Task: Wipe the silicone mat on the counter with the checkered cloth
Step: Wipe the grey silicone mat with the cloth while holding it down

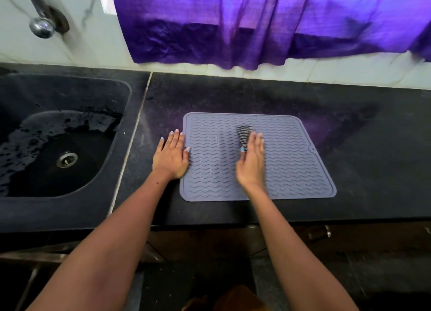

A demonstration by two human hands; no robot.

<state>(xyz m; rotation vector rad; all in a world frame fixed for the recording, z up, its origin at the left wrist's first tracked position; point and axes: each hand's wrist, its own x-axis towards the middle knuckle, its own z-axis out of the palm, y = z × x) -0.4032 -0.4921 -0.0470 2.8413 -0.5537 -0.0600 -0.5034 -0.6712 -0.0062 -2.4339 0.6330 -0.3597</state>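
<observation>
A grey silicone mat (291, 161) with wavy ridges lies flat on the black counter (361, 133). My left hand (171, 154) rests flat and spread on the mat's left edge, half on the counter. My right hand (251, 161) is blurred over the middle of the mat, pressing on the checkered cloth (243, 133). Only a dark striped part of the cloth shows, beyond my fingers; the rest is hidden under my hand.
A black sink (58, 133) with water drops and a metal drain (67, 159) lies left of the counter seam. A chrome tap (40, 14) hangs above it. A purple curtain (268, 24) hangs over the white tiled wall behind. Cabinet fronts are below the counter's front edge.
</observation>
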